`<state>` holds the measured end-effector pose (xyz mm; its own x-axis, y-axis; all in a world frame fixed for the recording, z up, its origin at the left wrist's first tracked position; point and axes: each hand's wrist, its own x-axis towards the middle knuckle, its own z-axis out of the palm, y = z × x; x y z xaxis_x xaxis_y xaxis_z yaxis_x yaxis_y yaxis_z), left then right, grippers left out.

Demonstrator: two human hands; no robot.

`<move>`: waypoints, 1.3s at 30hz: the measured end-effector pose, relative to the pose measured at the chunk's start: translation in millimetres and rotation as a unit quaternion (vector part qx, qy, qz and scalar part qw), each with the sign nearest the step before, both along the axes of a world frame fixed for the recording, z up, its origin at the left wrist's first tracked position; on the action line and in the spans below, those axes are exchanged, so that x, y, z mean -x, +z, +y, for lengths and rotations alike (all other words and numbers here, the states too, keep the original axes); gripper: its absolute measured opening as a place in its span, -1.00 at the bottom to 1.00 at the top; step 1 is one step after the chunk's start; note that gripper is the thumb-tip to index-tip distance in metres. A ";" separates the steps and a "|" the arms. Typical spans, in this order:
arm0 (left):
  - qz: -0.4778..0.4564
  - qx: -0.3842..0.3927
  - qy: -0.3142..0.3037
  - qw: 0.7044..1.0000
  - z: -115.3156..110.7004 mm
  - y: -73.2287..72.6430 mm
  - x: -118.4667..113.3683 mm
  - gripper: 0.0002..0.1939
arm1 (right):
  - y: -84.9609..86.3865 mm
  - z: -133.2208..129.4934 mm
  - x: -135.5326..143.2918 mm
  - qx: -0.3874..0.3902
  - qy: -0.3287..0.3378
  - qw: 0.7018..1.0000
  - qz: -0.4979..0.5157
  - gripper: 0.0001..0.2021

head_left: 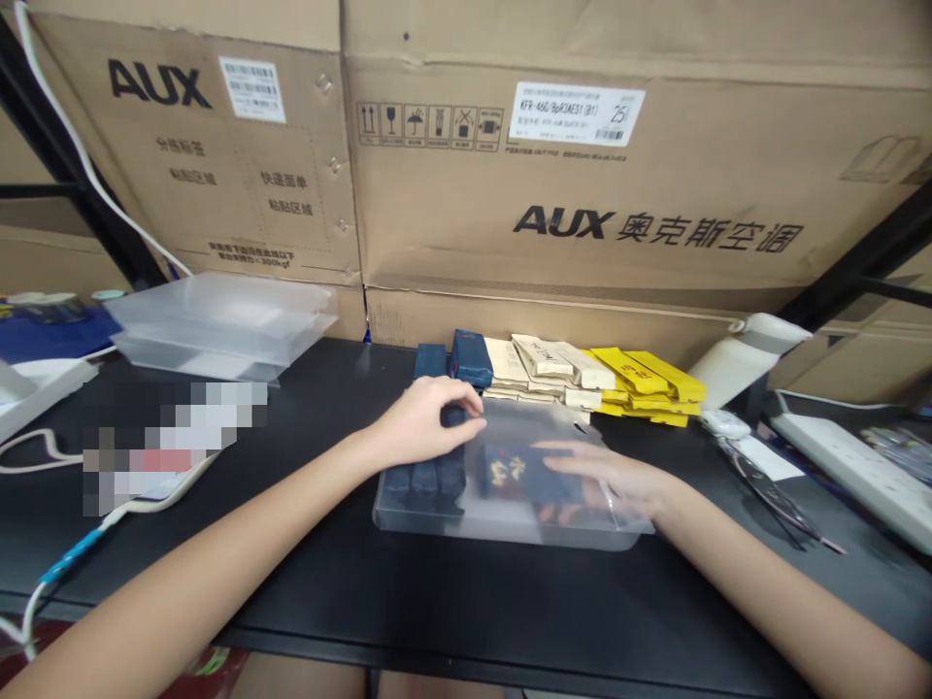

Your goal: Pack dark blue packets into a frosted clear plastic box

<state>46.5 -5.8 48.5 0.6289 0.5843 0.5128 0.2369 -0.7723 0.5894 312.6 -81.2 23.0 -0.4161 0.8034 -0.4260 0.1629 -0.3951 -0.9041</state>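
A clear plastic box (pixel 510 532) lies in front of me on the black desk, with several dark blue packets (pixel 426 476) side by side in its left part. My left hand (pixel 418 422) curls over these packets, thumb and fingers bent at the edge of the box's clear upper sheet. My right hand (pixel 608 476) is seen through the clear plastic, its fingers closed on a dark blue packet with gold characters (pixel 510 471). The plastic blurs the fingertips of that hand.
Behind the box stand more dark blue packets (pixel 472 357), cream packets (pixel 543 364) and yellow packets (pixel 645 383). A white bottle (pixel 749 359), cables (pixel 779 495) and a power strip (pixel 859 476) are right. Clear trays (pixel 225 325) stand left; large cartons (pixel 582 184) line the back.
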 end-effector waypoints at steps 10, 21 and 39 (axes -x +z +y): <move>0.026 -0.036 0.081 0.996 8.3 -5.5 3.9 -0.82 | 12.0 -3.3 -4.4 0.086 -0.061 0.994 -0.003 -0.59; -0.019 0.065 -0.048 0.997 20.3 -19.6 7.0 -0.85 | 16.1 -9.4 -13.5 -0.003 0.045 0.998 -0.052 -0.65; 0.068 0.005 -0.108 0.992 13.6 -24.7 2.6 -0.60 | 7.0 -14.1 16.0 -0.258 0.051 0.953 -0.149 -0.72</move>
<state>43.9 7.8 23.8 0.8037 0.4326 0.4086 0.1441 -0.8077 0.5717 296.6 -95.3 30.0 -0.4255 0.8999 -0.0961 0.4558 0.1214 -0.8817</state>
